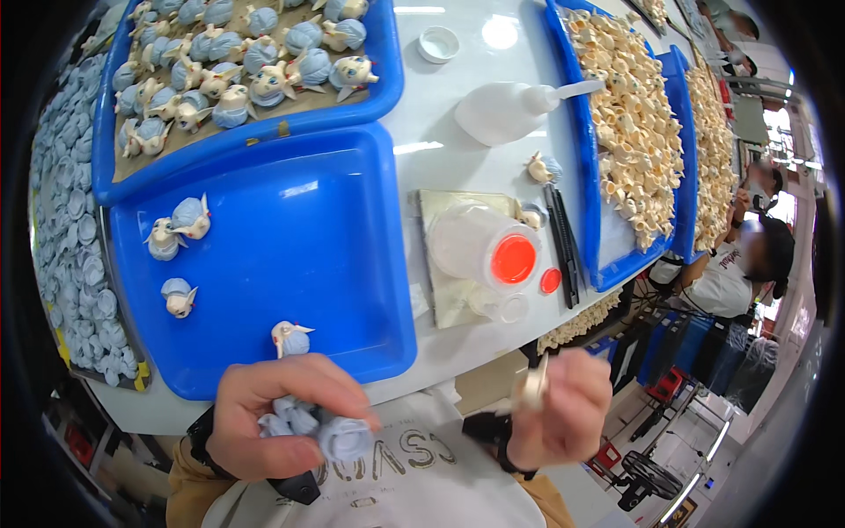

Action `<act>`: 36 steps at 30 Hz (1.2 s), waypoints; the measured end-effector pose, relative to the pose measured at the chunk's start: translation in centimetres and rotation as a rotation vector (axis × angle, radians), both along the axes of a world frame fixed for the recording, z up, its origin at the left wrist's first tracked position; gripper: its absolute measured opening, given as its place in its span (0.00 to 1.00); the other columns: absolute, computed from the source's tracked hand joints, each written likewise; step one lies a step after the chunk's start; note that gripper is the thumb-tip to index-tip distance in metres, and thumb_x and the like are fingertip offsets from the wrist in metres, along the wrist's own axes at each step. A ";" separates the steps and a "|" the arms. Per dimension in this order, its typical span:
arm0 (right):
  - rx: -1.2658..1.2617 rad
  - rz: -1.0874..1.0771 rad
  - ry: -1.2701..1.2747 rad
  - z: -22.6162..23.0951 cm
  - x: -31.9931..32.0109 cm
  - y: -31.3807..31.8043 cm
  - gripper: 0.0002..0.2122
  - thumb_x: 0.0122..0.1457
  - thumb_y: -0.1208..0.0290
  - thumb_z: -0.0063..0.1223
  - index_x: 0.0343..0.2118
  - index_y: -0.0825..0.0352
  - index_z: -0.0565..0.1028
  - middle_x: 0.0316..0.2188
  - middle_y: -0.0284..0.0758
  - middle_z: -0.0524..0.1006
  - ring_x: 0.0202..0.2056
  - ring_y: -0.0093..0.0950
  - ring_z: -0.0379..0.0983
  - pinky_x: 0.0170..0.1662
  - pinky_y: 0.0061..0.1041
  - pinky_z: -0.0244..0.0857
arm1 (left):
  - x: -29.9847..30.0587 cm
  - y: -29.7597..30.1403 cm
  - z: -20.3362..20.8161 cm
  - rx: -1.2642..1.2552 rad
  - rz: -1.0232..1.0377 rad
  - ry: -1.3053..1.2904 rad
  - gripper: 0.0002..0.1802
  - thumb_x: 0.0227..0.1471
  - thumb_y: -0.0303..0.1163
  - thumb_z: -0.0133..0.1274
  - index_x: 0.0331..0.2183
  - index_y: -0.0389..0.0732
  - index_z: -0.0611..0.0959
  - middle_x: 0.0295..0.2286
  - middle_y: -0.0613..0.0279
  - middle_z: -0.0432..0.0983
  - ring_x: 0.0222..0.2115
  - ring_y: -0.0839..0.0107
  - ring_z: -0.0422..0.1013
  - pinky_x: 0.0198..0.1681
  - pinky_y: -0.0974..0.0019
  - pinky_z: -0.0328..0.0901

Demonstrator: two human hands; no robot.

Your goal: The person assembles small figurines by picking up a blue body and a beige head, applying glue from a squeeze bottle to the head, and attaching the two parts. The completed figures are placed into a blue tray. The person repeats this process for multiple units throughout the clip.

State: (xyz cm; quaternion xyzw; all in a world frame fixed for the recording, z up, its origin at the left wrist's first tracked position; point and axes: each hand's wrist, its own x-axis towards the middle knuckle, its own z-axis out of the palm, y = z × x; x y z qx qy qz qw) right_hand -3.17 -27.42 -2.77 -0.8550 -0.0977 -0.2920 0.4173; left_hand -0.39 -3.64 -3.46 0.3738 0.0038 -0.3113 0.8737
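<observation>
My left hand (255,414) is closed round a few light blue doll hair pieces (345,437), one of them standing out past the fingertips. My right hand (568,414) pinches a small cream doll face piece (532,387) with a pointed tip; its front is turned out of sight. The two hands are apart, both near my body. Just beyond my left hand lies a doll head (290,338) with blue hair and pointed ears, in a blue tray (290,255). Further left in that tray are several more doll heads (190,218).
Another blue tray (392,53) holds rows of doll heads. Blue hair pieces (75,238) fill the far left. Trays of cream pieces (629,123) stand right. Between are a white squeeze bottle (497,114), a red-ended plastic jar (466,238) and black tweezers (563,246). People (731,273) sit beyond.
</observation>
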 end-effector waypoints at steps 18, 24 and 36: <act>-0.178 0.365 0.170 2.1 1.9 5.5 0.12 0.41 0.65 0.62 0.29 0.63 0.74 0.23 0.29 0.72 0.24 0.23 0.66 0.30 0.24 0.58 | 0.0 -0.3 0.4 0.237 0.024 -0.206 0.16 0.37 0.19 0.57 0.34 0.29 0.77 0.33 0.49 0.73 0.33 0.67 0.71 0.36 0.71 0.64; -0.199 0.359 0.044 1.1 1.2 5.6 0.10 0.47 0.66 0.55 0.30 0.67 0.75 0.24 0.31 0.71 0.23 0.23 0.66 0.26 0.20 0.59 | 0.1 0.1 1.1 0.289 -0.068 -0.228 0.12 0.37 0.21 0.59 0.30 0.30 0.79 0.29 0.49 0.75 0.29 0.67 0.73 0.32 0.72 0.65; -0.436 0.303 0.426 -0.5 2.4 8.4 0.17 0.44 0.70 0.51 0.40 0.66 0.72 0.32 0.33 0.71 0.32 0.25 0.67 0.42 0.32 0.55 | -0.8 5.1 3.2 -0.131 0.605 0.069 0.20 0.45 0.26 0.48 0.39 0.36 0.58 0.33 0.50 0.55 0.11 0.73 0.55 0.12 0.70 0.50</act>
